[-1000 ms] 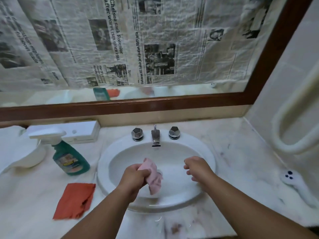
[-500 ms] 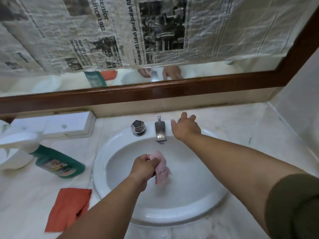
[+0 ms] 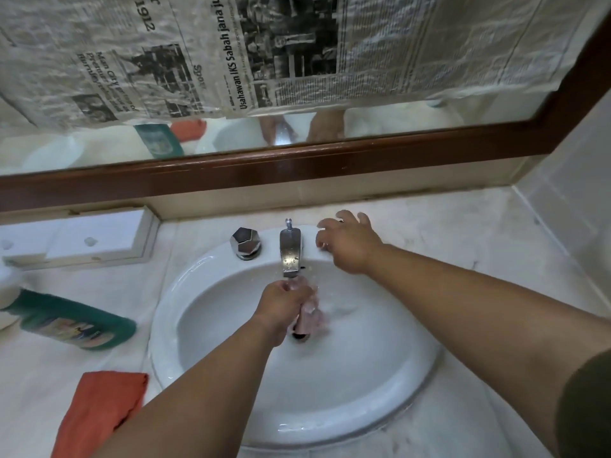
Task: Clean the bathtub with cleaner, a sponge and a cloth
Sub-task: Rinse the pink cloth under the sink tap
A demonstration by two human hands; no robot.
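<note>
My left hand (image 3: 284,305) grips a wet pink sponge (image 3: 309,320) right under the chrome spout (image 3: 291,249), over the drain of the white basin (image 3: 165,328). Water blurs the bowl around the sponge. My right hand (image 3: 348,249) reaches to the right of the spout, its fingers curved over the right tap handle, which it hides. The left tap handle (image 3: 245,242) is free. A green spray bottle of cleaner (image 3: 76,320) lies on the marble counter to the left. An orange cloth (image 3: 99,411) lies nearer me on the counter. No bathtub is in view.
A white box (image 3: 99,233) sits at the back left of the counter (image 3: 463,233). Behind it runs the brown wooden mirror frame (image 3: 297,166), and newspaper (image 3: 297,44) covers most of the glass. A tiled wall closes off the right side.
My left hand has lifted the sponge up under the spout and water now runs over it. My right hand stays at the right tap handle. The camera has moved closer to the basin.
</note>
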